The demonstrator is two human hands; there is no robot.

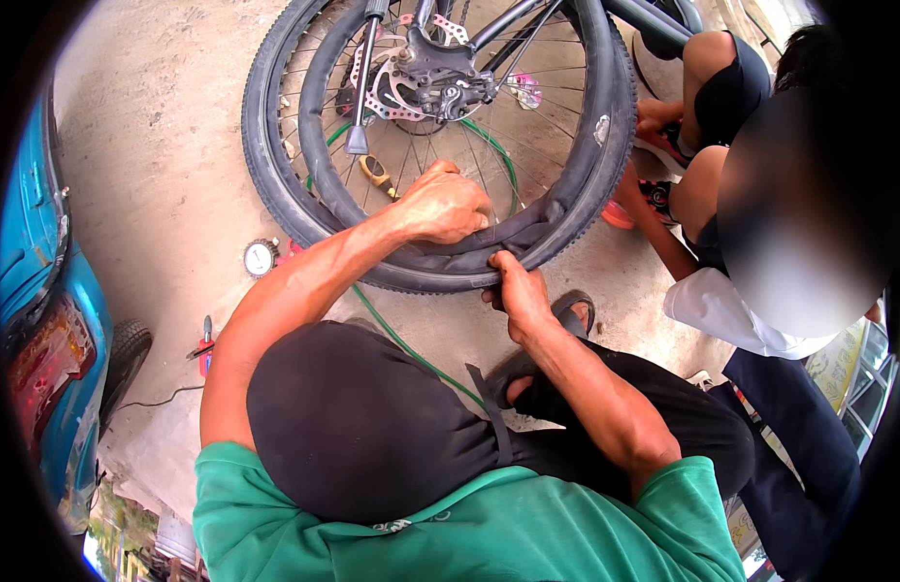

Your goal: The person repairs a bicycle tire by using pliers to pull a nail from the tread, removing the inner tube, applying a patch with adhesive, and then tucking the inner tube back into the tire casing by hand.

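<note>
A bicycle wheel with a knobby black tyre (260, 179) is before me. A dark, slack inner tube (578, 160) shows inside the tyre, bunched along the near side. My left hand (445, 206) reaches over the near rim, its fingers curled by the tube and spokes; whatever they pinch is hidden. At the near edge, my right hand (520, 291) is closed round the tyre with its thumb on top. A yellow-and-black handled tool (378, 177) is seen through the spokes, left of my left hand. The brake disc (374, 102) and kickstand (358, 139) are farther off.
A round gauge (260, 258) and a red-and-blue handled tool (206, 351) lie on the ground at left. The green hose (403, 346) runs under the wheel. A blue vehicle (76, 281) stands far left. Another person (707, 291) crouches at right, one hand (655, 116) near the tyre.
</note>
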